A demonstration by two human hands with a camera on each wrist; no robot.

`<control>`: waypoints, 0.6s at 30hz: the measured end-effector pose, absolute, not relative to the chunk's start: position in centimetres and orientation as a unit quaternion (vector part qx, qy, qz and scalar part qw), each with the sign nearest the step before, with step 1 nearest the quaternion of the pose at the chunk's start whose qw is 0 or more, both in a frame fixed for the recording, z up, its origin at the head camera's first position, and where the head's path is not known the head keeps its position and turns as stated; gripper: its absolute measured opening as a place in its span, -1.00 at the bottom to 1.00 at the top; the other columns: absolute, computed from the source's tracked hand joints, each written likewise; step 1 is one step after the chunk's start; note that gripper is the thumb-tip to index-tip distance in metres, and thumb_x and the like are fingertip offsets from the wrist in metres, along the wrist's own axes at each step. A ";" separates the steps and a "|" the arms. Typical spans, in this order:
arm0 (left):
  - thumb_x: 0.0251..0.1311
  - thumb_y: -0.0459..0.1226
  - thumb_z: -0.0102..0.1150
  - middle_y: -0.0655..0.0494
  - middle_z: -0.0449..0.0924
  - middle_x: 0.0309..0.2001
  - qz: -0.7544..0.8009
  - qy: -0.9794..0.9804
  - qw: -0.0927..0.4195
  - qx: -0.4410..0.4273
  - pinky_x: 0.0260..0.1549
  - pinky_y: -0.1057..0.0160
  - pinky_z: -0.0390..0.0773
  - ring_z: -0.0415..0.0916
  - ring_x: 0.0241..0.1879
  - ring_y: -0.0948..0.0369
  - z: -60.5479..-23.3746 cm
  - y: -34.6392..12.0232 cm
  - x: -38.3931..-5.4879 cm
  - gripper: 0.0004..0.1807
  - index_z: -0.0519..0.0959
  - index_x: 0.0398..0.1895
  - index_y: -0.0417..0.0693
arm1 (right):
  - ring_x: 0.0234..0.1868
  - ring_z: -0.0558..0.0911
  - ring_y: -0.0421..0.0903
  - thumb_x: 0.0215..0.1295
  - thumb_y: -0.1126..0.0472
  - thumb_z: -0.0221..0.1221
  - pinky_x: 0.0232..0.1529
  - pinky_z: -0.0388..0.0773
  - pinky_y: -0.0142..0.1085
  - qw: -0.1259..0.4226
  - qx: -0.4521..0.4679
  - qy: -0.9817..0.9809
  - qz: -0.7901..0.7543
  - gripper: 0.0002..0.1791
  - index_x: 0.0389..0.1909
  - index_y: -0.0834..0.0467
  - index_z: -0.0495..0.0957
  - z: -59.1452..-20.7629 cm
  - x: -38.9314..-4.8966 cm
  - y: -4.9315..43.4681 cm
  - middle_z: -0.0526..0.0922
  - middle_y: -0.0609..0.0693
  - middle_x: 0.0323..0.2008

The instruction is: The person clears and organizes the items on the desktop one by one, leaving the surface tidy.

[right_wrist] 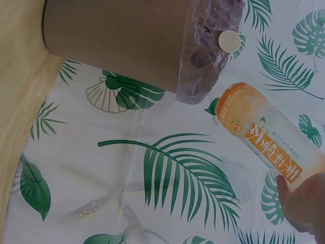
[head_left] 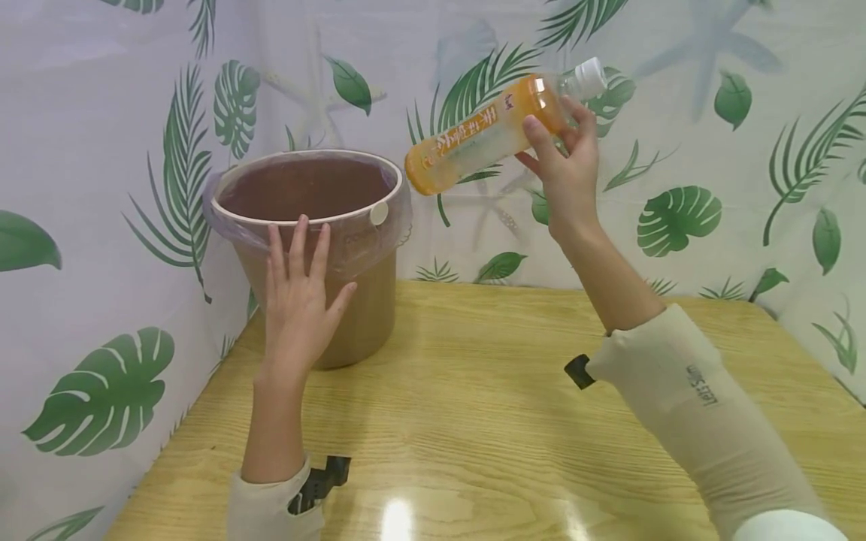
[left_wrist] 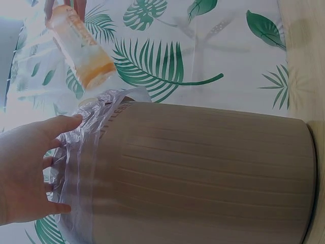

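A brown trash can (head_left: 365, 300) stands on the table, lined with a thin purple plastic bag (left_wrist: 81, 168) folded over its pale rim. My left hand (head_left: 298, 308) rests against its near side, fingers spread and straight, fingertips right at the rim. In my right hand (head_left: 571, 165) I hold a plastic bottle (head_left: 473, 139) with an orange label and white cap (head_left: 591, 77), gripped near its neck. It tilts with the cap up to the right and its base down to the left, close beside the can's right rim. The right wrist view shows the bottle's base near the bag's edge.
The can sits at the back left of a wooden table (head_left: 473, 391). White sheets with green leaf prints (head_left: 676, 222) hang behind and on the left. A round cream button (right_wrist: 229, 41) marks the can's rim.
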State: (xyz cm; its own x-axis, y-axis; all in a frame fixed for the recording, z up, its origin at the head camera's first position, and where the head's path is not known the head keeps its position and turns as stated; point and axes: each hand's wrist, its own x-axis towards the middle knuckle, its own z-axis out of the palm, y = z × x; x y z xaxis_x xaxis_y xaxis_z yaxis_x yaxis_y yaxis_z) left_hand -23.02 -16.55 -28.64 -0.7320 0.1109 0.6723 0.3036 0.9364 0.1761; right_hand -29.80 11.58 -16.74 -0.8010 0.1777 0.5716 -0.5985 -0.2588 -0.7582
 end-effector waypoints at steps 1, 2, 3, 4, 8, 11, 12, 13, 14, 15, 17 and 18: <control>0.18 -0.06 0.15 0.02 -0.38 0.43 -0.138 -0.920 0.349 -0.113 0.25 -0.09 -0.21 -0.64 0.35 -0.01 -28.6 -16.5 -23.0 -0.14 -0.05 0.43 -0.06 | 0.09 0.45 0.02 0.19 0.29 0.18 -0.04 0.48 -0.23 0.250 0.194 -0.548 0.775 -0.44 0.19 0.15 0.18 -16.6 -30.0 11.2 0.36 0.13 0.11; 0.18 -0.06 0.15 0.01 -0.38 0.43 -0.138 -0.920 0.349 -0.113 0.26 -0.09 -0.21 -0.63 0.35 -0.02 -28.6 -16.5 -23.0 -0.15 -0.05 0.43 -0.06 | 0.08 0.45 0.02 0.20 0.29 0.17 -0.04 0.48 -0.23 0.250 0.197 -0.545 0.775 -0.44 0.19 0.15 0.17 -16.6 -30.1 10.9 0.36 0.13 0.11; 0.17 -0.06 0.15 0.01 -0.37 0.43 -0.138 -0.920 0.349 -0.113 0.26 -0.09 -0.21 -0.63 0.35 -0.01 -28.6 -16.5 -23.0 -0.15 -0.05 0.43 -0.06 | 0.08 0.45 0.02 0.21 0.29 0.17 -0.04 0.48 -0.23 0.249 0.200 -0.542 0.778 -0.44 0.19 0.15 0.16 -16.5 -30.2 10.5 0.36 0.12 0.11; 0.17 -0.06 0.15 0.01 -0.37 0.43 -0.138 -0.920 0.349 -0.113 0.26 -0.09 -0.21 -0.63 0.35 -0.01 -28.6 -16.5 -23.0 -0.14 -0.05 0.43 -0.06 | 0.08 0.45 0.01 0.21 0.30 0.16 -0.04 0.48 -0.24 0.249 0.203 -0.540 0.778 -0.44 0.19 0.15 0.16 -16.5 -30.4 10.2 0.36 0.12 0.10; 0.18 -0.06 0.15 0.02 -0.38 0.43 -0.140 -0.921 0.345 -0.113 0.26 -0.08 -0.22 -0.64 0.35 -0.01 -28.6 -16.5 -22.9 -0.14 -0.06 0.44 -0.06 | 0.06 0.45 0.00 0.22 0.28 0.15 -0.04 0.48 -0.25 0.246 0.208 -0.541 0.777 -0.41 0.22 0.15 0.13 -16.5 -30.9 8.9 0.36 0.12 0.09; 0.18 -0.06 0.14 0.03 -0.40 0.43 -0.141 -0.922 0.343 -0.113 0.26 -0.08 -0.23 -0.65 0.35 -0.01 -28.5 -16.4 -22.9 -0.14 -0.07 0.44 -0.05 | 0.06 0.46 -0.01 0.23 0.26 0.15 -0.04 0.48 -0.27 0.240 0.208 -0.549 0.774 -0.39 0.24 0.16 0.11 -16.6 -31.2 7.9 0.37 0.12 0.09; 0.18 -0.06 0.14 0.04 -0.41 0.43 -0.141 -0.922 0.342 -0.113 0.26 -0.08 -0.23 -0.65 0.35 -0.01 -28.5 -16.4 -22.9 -0.14 -0.08 0.44 -0.05 | 0.05 0.47 -0.01 0.23 0.25 0.16 -0.04 0.48 -0.28 0.236 0.207 -0.552 0.773 -0.38 0.25 0.16 0.11 -16.7 -31.3 7.6 0.37 0.12 0.08; 0.19 -0.06 0.14 0.04 -0.42 0.43 -0.141 -0.923 0.341 -0.112 0.26 -0.08 -0.22 -0.65 0.34 -0.01 -28.5 -16.4 -22.9 -0.14 -0.08 0.44 -0.05 | 0.04 0.47 -0.01 0.23 0.24 0.17 -0.04 0.48 -0.28 0.232 0.207 -0.554 0.772 -0.38 0.25 0.16 0.11 -16.7 -31.4 7.3 0.38 0.11 0.08; 0.19 -0.06 0.14 0.05 -0.43 0.43 -0.141 -0.923 0.340 -0.112 0.26 -0.09 -0.22 -0.65 0.34 -0.01 -28.5 -16.4 -22.9 -0.14 -0.09 0.44 -0.05 | 0.04 0.48 0.00 0.22 0.24 0.17 -0.04 0.48 -0.28 0.230 0.208 -0.557 0.771 -0.38 0.25 0.16 0.11 -16.8 -31.4 7.0 0.38 0.12 0.08; 0.19 -0.06 0.14 0.05 -0.44 0.43 -0.141 -0.923 0.340 -0.111 0.26 -0.09 -0.22 -0.65 0.34 -0.01 -28.5 -16.4 -22.9 -0.14 -0.09 0.44 -0.05 | 0.03 0.49 0.00 0.22 0.24 0.17 -0.04 0.48 -0.28 0.227 0.208 -0.559 0.770 -0.38 0.24 0.17 0.11 -16.9 -31.5 6.7 0.38 0.12 0.07; 0.19 -0.06 0.14 0.05 -0.44 0.43 -0.141 -0.923 0.340 -0.111 0.25 -0.09 -0.21 -0.65 0.34 -0.01 -28.5 -16.4 -22.8 -0.14 -0.09 0.44 -0.05 | 0.01 0.50 0.00 0.22 0.23 0.18 -0.05 0.48 -0.28 0.221 0.208 -0.567 0.766 -0.39 0.23 0.16 0.13 -17.1 -31.6 6.1 0.39 0.12 0.06; 0.19 -0.06 0.14 0.05 -0.43 0.43 -0.141 -0.923 0.340 -0.111 0.25 -0.09 -0.21 -0.65 0.34 -0.01 -28.5 -16.4 -22.8 -0.14 -0.08 0.44 -0.05 | 0.02 0.50 0.01 0.22 0.24 0.18 -0.05 0.48 -0.28 0.217 0.210 -0.569 0.765 -0.40 0.22 0.16 0.14 -17.3 -31.7 5.8 0.38 0.12 0.06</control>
State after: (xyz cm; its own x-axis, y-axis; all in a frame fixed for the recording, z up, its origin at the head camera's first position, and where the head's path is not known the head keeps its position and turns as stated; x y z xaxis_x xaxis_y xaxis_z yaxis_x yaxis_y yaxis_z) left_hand -22.82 -16.42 -28.51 -0.7438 0.1096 0.6593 0.3008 0.9358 0.1838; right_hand -31.66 5.83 -17.26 -0.8174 0.0933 0.5685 -0.5713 -0.2585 -0.7790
